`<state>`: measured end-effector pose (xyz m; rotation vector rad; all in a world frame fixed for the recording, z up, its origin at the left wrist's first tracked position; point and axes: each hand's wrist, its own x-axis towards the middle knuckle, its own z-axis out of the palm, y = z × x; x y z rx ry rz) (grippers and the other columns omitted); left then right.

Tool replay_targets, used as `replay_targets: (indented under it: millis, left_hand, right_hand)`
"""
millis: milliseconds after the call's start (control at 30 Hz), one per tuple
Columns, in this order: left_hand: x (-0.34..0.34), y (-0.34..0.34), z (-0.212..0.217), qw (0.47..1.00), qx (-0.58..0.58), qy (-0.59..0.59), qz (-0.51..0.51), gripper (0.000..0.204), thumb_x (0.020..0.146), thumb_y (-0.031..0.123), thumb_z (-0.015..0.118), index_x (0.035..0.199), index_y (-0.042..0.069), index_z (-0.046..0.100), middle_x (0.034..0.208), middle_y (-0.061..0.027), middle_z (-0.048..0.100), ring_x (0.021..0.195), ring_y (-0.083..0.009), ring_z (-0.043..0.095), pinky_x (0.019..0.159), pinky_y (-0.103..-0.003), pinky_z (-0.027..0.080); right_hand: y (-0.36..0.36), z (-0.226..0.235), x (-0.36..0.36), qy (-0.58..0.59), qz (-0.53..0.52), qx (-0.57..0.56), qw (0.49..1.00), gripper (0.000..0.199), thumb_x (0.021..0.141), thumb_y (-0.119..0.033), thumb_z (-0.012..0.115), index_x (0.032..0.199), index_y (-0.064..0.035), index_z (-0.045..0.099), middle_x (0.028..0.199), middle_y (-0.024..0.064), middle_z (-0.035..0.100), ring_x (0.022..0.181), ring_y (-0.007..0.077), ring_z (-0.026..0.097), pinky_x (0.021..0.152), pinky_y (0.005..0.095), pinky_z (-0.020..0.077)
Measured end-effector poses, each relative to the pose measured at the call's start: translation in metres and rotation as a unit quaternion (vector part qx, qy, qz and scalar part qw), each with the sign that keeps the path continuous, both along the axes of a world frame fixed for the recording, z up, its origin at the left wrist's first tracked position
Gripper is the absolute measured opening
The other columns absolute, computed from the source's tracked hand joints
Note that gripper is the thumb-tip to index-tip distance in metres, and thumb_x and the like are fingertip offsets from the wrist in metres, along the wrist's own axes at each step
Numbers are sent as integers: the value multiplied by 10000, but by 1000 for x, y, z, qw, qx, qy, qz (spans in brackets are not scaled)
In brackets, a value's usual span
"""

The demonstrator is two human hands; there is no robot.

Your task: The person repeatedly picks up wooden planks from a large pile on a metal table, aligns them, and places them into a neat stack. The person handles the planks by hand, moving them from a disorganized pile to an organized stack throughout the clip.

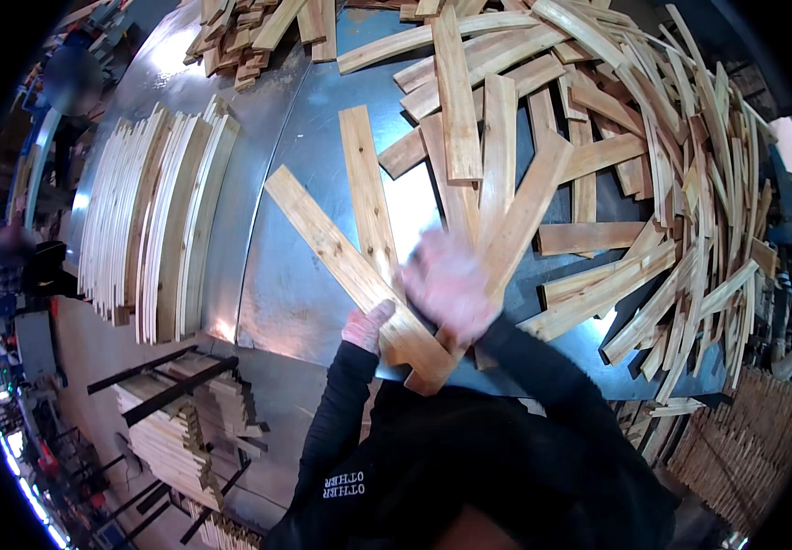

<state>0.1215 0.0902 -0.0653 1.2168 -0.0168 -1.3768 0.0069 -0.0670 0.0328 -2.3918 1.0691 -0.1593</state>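
Board (327,235) is seemingly being steadied toward ten o'clock, left hand (369,326) gripping it, right hand (452,285) too blurred to tell, firmness needed next

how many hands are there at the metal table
2: the left hand, with its thumb on the plank slanting away to the left, and the right hand, motion-blurred, right of it. Any others in the background may be hidden.

One left hand (368,328), one right hand (451,286), one table (272,307), one row of boards (153,220) by its left edge, one pile (247,38) toward its far edge, one heap (603,159) toward its right
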Motion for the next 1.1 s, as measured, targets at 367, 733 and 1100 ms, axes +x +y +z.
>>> replay_targets:
  millis: [367,733,1100]
  left_hand:
    - [38,9,7,980,63,-170,-78,486,848,218,739,1236,-20,569,1065,-94,675,908,-202,642,815,-348,523]
    - [19,36,-16,974,-6,-227,-23,501,844,207,744,1256,13,535,1064,-90,677,902,-190,633,787,-345,538]
    - [77,10,24,719,346,-504,-331,893,786,465,685,1445,-3,305,1256,-254,575,1123,-409,591,963,-446,474]
  right_hand:
    - [-131,-60,16,-272,-281,258,883,634,875,-154,585,1422,70,355,892,96,656,717,122,567,687,263,498]
    - [-58,-58,142,-247,-367,321,837,989,740,-229,733,1498,2,142,1151,241,614,947,324,653,895,384,502]
    - [15,-28,24,-491,-215,407,740,667,835,-163,719,1410,-8,418,1019,38,571,822,112,545,675,241,490]
